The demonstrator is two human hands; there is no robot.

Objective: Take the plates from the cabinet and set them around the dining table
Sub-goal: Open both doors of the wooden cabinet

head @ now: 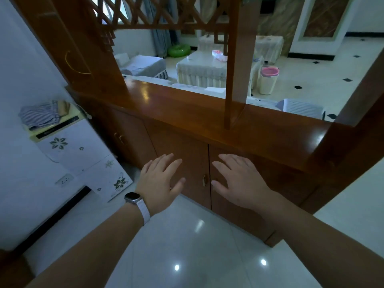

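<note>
While the cabinet (176, 140) is closed, left hand (160, 181) and right hand (241, 181) face it, fingers (168, 163) spread.

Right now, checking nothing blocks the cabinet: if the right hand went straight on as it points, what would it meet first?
Probably the closed right cabinet door, directly ahead. The right hand holds nothing; the gap between them is unclear.

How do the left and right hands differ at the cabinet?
The left hand wears a watch on a white strap; the right hand has a bare wrist. The left hand is in front of the left cabinet door, the right hand in front of the right door. Both are open, fingers straight, holding nothing.
</note>
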